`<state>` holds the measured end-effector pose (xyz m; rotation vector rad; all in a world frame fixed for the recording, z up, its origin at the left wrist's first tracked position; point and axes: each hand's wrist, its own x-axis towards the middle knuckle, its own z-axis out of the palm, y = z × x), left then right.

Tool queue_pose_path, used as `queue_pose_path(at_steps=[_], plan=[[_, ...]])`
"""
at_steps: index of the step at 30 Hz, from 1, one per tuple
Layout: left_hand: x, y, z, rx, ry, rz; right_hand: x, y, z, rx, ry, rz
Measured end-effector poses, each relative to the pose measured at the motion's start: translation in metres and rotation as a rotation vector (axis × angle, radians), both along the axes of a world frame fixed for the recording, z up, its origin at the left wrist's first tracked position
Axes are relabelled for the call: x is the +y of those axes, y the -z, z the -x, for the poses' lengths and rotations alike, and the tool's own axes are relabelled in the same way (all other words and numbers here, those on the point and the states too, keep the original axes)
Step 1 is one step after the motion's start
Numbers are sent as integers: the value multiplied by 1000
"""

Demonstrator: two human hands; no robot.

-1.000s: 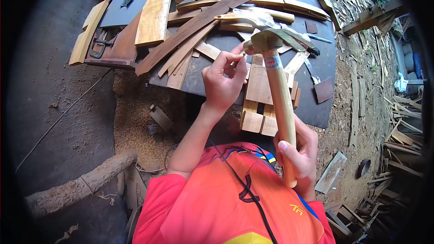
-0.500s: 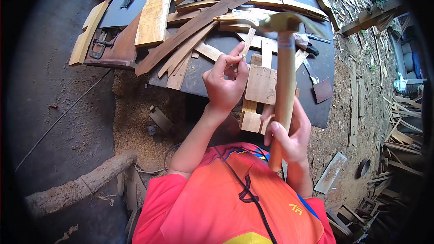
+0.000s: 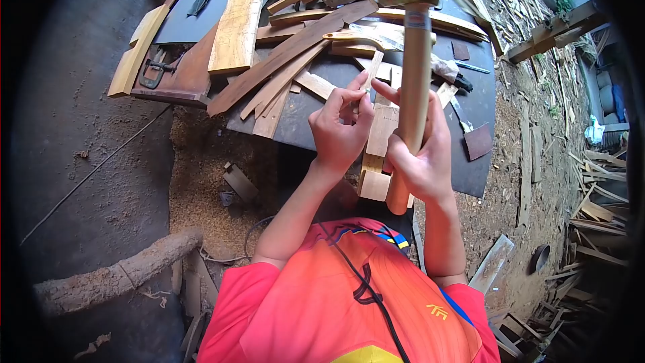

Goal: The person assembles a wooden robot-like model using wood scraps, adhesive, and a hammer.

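Brassy-headed, pale-wood-handled hammer, toward one o'clock: right hand wraps lower handle, head uppermost, presumably for balance. Left hand, nearer centre: fingertips pinched, presumably steadying small pale piece, unidentifiable.

A brown square lay near the right edge of the table, toward the near corner. A dark plank lay diagonally toward the left edge. Beyond that edge were a cable and a log.
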<state>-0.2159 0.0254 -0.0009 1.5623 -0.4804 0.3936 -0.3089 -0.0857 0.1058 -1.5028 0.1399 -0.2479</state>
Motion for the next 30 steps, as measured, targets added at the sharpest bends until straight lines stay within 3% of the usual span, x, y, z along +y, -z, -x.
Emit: queue_pose_path(at_steps=[6, 30], plan=[[1, 2, -1, -48, -15, -19, 0, 11, -4, 27, -25, 117], [5, -4, 3, -8, 36, -56, 1, 12, -9, 21, -10, 101]])
